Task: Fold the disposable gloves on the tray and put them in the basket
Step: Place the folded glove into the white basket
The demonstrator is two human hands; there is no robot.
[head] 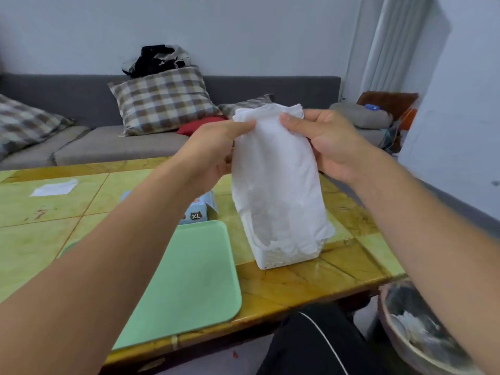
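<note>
Both hands up | left hand point(216, 147) and right hand point(327, 142) pinch glove point(276, 171) top corners | hangs over white basket point(273, 259), tray's point(194, 280) 2 o'clock | keep edges level, fold squarely

Bare forearms, no sleeves; black trousers point(311, 345) with a thin white stripe.

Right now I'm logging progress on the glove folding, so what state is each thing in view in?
Glove: held up above the table, hanging down, its lower end at the basket.
Left hand: pinches the glove's top left edge.
Right hand: grips the glove's top right edge.
Basket: upright on the table, mostly hidden behind the glove.
Tray: flat on the table, bare where visible.
</note>
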